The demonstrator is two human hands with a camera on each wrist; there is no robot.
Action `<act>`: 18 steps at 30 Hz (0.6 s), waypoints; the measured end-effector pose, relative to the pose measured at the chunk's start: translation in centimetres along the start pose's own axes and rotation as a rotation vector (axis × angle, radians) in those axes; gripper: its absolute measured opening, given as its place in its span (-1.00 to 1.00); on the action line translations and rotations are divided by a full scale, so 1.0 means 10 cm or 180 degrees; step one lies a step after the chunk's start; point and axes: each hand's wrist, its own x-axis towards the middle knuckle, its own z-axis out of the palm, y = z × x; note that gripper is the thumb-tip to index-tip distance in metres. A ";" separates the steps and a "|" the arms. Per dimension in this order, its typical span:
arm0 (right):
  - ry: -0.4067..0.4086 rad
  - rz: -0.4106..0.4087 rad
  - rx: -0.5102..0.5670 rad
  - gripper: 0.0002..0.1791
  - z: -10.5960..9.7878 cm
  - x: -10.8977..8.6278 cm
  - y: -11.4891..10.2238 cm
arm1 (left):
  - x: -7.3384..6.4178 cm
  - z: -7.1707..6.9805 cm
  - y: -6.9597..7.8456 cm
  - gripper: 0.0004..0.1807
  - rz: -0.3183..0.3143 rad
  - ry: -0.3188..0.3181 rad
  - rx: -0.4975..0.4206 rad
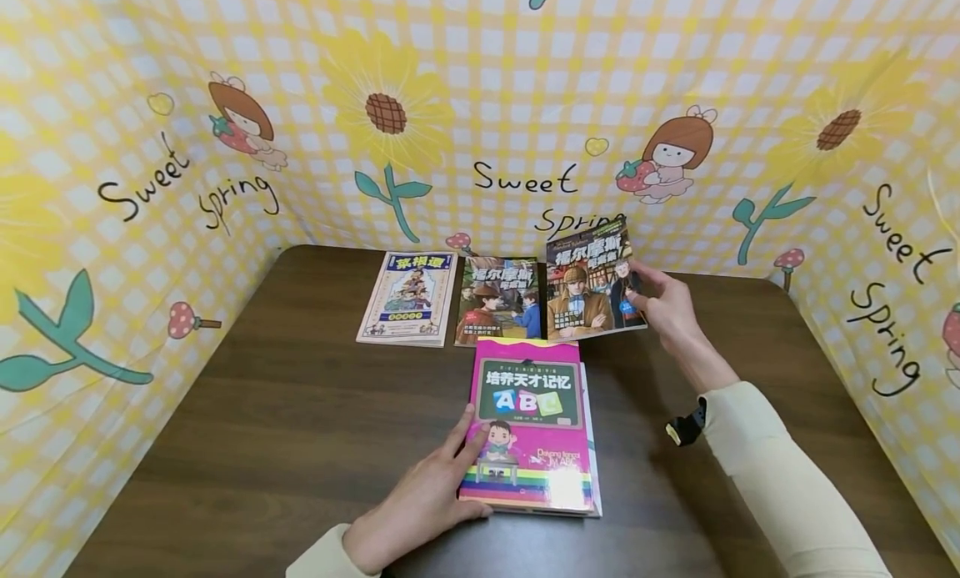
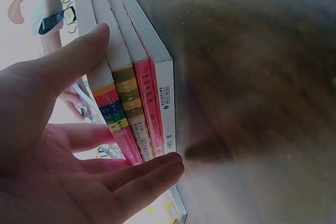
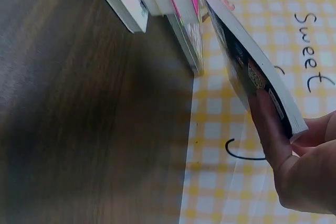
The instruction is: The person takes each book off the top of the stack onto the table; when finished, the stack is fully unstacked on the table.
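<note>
Paperback (image 1: pixel 577 286) with figures drawn on its cover reaches leftward from the right hand (image 1: pixel 667 307), which pinches its near side between thumb and fingers and holds it tilted up; whether its lower edge touches the bench (image 1: pixel 300 444), the angle leaves unclear. Judging by its slim page block, it should be light and rather bendy, its glossy cover a little slippery and its corners easy to crease; a pinch through cover and all pages, midway along that side, seems best. Just right of the left hand (image 1: pixel 420 495), whose fingers lie spread about its near corner, sits a stack of books (image 1: pixel 528 453), likely heavier, stiffer, and best steadied by spines and edges together.
</note>
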 end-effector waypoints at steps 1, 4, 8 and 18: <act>0.0002 -0.0012 -0.0002 -0.39 0.00 0.02 0.01 | 0.00 0.00 0.00 0.01 0.0002 0.0002 -0.0001; 0.0023 -0.0045 -0.0013 -0.39 -0.01 0.08 0.03 | -0.01 -0.01 -0.01 0.00 0.0006 0.0003 0.0001; 0.0005 -0.0076 -0.0165 -0.40 0.00 0.11 0.09 | -0.01 -0.01 -0.01 0.01 0.0009 0.0030 0.0019; -0.0235 0.0120 -0.0334 -0.40 0.11 0.14 0.26 | -0.01 0.00 0.00 0.01 0.0001 0.0011 0.0011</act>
